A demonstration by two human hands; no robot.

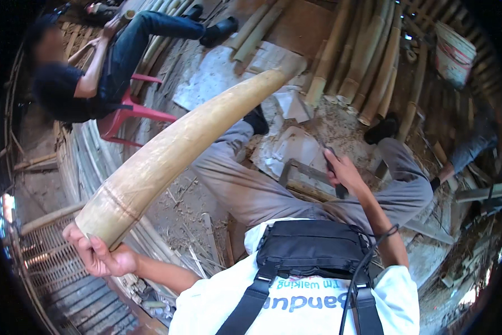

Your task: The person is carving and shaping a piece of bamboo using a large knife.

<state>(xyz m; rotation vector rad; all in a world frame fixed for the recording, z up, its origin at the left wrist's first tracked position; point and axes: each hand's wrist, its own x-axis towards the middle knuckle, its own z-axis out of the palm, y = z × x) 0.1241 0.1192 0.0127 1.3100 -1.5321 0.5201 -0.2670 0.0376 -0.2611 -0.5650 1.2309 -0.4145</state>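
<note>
A thick, pale bamboo pole [184, 134] slants across the view, from the lower left up to the floor area ahead of me. My left hand [99, 254] is closed around its near end, with the thumb and fingers at the rim. The far end reaches over the pale sheets near my left foot. In my right hand [347, 174] is a dark knife [330, 158], gripped above my lap and apart from the pole. Its handle is mostly hidden by the fingers, and its tip points forward.
Several bamboo poles [368, 50] lie ahead to the right, beside a dirty white bucket [454, 54]. Far left, a person [72, 89] sits on a red plastic chair [125, 120]. Pale sheets [206, 78] and shavings cover the floor. Another person's leg [474, 151] shows at right.
</note>
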